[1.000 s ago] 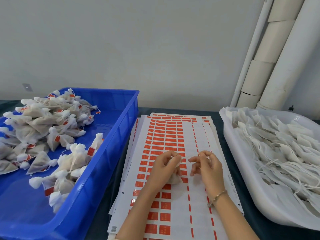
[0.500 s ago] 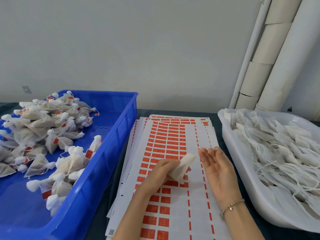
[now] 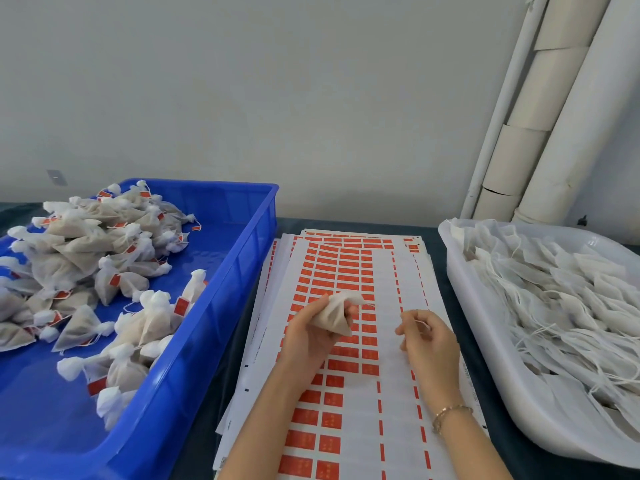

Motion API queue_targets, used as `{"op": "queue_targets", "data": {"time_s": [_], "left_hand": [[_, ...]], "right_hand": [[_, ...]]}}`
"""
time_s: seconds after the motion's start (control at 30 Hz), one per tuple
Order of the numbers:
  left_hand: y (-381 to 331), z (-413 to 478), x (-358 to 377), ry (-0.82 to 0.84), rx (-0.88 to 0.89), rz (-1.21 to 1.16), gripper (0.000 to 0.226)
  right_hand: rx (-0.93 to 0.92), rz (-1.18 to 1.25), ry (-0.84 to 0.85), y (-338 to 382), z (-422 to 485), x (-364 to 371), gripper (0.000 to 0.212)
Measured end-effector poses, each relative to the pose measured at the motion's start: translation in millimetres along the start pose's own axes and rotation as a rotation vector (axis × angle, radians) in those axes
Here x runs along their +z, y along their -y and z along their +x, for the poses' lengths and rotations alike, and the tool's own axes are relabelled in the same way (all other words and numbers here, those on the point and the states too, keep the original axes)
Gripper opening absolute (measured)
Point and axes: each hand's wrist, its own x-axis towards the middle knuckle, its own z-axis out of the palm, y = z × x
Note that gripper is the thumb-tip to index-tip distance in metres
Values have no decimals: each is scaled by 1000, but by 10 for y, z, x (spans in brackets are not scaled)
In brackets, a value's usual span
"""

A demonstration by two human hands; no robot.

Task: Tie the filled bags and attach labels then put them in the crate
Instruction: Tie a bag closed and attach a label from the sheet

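Nearest, at 6 o'clock, lies a stack of label sheets (image 3: 349, 382) on the dark table (image 3: 214, 375). Many of its red labels are already peeled off, which leaves white gaps. The print on each red label is too small to read, and so is a small code mark at the sheet's near corner.

Just above the sheets, the left grip (image 3: 308, 336) is clenched around one filled bag (image 3: 334, 315), neck pointing toward 2 o'clock. The right grip (image 3: 429, 341) pinches a thin white string (image 3: 420, 323), probably the bag's drawstring. I judge the tying is under way, since no red label shows on this bag.

At 9 o'clock the blue crate (image 3: 207, 341) holds a heap of finished bags (image 3: 86, 258), tied and tagged red. At 3 o'clock a white tub (image 3: 485, 348) is piled with untied bags (image 3: 561, 299), so much work remains. Farthest, at 1 o'clock, pale pipes (image 3: 554, 116) climb the wall.
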Motion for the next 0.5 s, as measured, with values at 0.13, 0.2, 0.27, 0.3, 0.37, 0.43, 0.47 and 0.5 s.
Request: {"op": "queue_targets", "data": {"time_s": [0.13, 0.2, 0.27, 0.3, 0.37, 0.43, 0.47, 0.5], "left_hand": [[-8, -6, -12, -74, 89, 12, 36], [9, -9, -3, -122, 124, 87, 40], [40, -11, 10, -164, 171, 171, 38], [48, -15, 21, -173, 193, 208, 37], [70, -13, 29, -190, 222, 292, 35], [88, -11, 31, -230, 249, 408, 32], [97, -12, 31, -253, 268, 462, 30], [102, -19, 37, -264, 292, 500, 27]], "right_hand": [[-174, -226, 68, -1, -66, 49, 4], [-210, -245, 126, 7, -74, 55, 8], [-238, -254, 168, 21, -83, 49, 9], [-246, -255, 180, 30, -90, 42, 7], [-258, -239, 201, 55, -110, 31, 9], [-282, -235, 219, 69, -127, 28, 13], [-296, -241, 228, 76, -130, 30, 13], [-310, -246, 235, 76, -129, 34, 11]]}}
